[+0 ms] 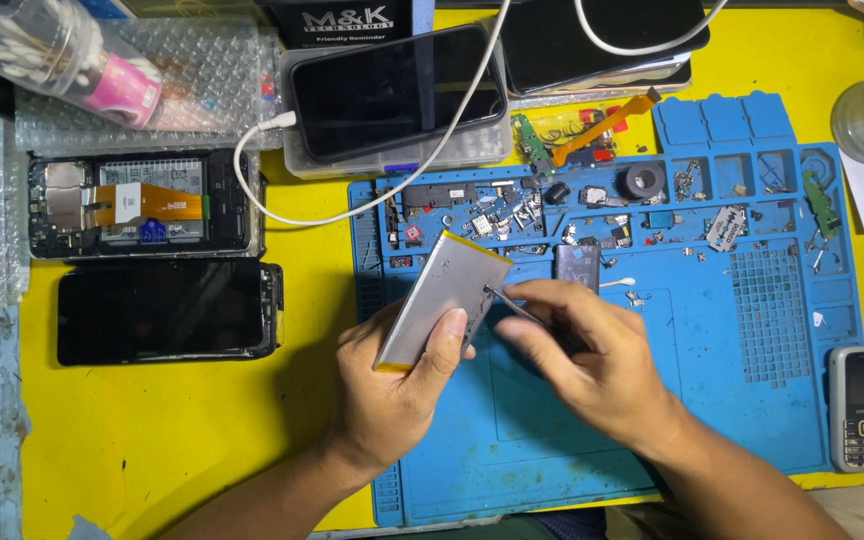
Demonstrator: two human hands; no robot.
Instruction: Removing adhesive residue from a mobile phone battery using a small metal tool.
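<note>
At the centre of the frame, a person's left hand [392, 385] grips a flat, silvery foil-wrapped battery pouch [442, 298] with yellow edging, the fingers [449, 335] curled around its lower edge and holding it tilted above a blue silicone work mat [752, 400]. The right hand [582, 350] pinches a slim metal tweezer tool [512, 303], its tip touching the pouch's right edge. The mat's moulded compartments along the top hold loose screws, chips and small metal parts. On the yellow surface [172, 430] at left lie an opened phone [142, 205] showing an orange flex ribbon, and below it a glossy black phone [167, 310]. A white cable [272, 125] runs to a dark phone [397, 90] on a clear plastic box at upper centre. A small grey keypad phone [857, 408] rests at lower right.
</note>
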